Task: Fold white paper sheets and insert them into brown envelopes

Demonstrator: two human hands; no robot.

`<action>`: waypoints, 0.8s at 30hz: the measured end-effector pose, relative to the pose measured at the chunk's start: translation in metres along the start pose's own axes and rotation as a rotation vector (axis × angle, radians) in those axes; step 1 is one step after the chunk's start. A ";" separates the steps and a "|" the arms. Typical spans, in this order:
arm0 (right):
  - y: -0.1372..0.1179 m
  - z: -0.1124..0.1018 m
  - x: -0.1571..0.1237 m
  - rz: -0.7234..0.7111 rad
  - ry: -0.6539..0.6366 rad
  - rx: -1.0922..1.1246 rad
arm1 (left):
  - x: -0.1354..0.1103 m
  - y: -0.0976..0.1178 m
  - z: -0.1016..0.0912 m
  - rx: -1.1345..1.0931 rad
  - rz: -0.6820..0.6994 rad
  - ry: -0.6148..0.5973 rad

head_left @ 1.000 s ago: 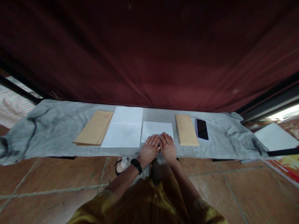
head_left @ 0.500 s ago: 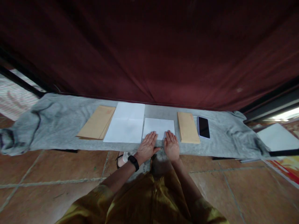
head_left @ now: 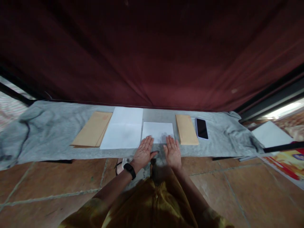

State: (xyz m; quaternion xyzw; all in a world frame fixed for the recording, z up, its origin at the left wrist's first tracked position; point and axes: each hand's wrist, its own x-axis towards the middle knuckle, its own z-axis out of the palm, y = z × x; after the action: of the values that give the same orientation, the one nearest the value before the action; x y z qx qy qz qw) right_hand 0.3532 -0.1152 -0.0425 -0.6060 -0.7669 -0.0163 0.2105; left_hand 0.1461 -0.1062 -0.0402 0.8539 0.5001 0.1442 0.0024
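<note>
A white sheet of paper folded in half (head_left: 158, 128) lies flat on the grey cloth in front of me. My left hand (head_left: 144, 151), with a black band on its wrist, rests its outstretched fingers on the paper's near left corner, thumb apart. At the near right corner, the fingertips of my right hand (head_left: 173, 153) lie flat on the same paper. To the left are larger white paper sheets (head_left: 123, 126) with a faint crease across them. Beyond these sits a small stack of brown envelopes (head_left: 92, 128). More brown envelopes (head_left: 187, 129) are right of the folded paper.
A phone (head_left: 201, 129) with a dark screen lies right of the envelopes. Grey cloth (head_left: 52, 126) covers the narrow bench. A dark red curtain (head_left: 152, 63) hangs behind it. White board or paper (head_left: 272, 134) and a colourful printed sheet (head_left: 289, 161) are at far right.
My hands have slid a little apart along the near edge of the folded paper, the left one further toward its left corner. The camera view has shifted slightly.
</note>
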 end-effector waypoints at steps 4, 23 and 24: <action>-0.028 0.002 0.005 -0.110 -0.071 0.082 | 0.001 0.000 -0.001 0.018 0.008 -0.020; 0.022 0.003 -0.023 -0.039 0.009 -0.012 | -0.015 0.010 -0.003 0.107 -0.106 -0.025; 0.024 0.003 -0.024 -0.033 0.012 -0.014 | -0.017 0.010 -0.003 0.113 -0.114 -0.024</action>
State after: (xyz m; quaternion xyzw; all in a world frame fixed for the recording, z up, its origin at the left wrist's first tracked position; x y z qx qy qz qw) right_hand 0.3787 -0.1306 -0.0590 -0.5946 -0.7755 -0.0289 0.2104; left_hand 0.1462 -0.1262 -0.0399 0.8244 0.5553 0.1051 -0.0317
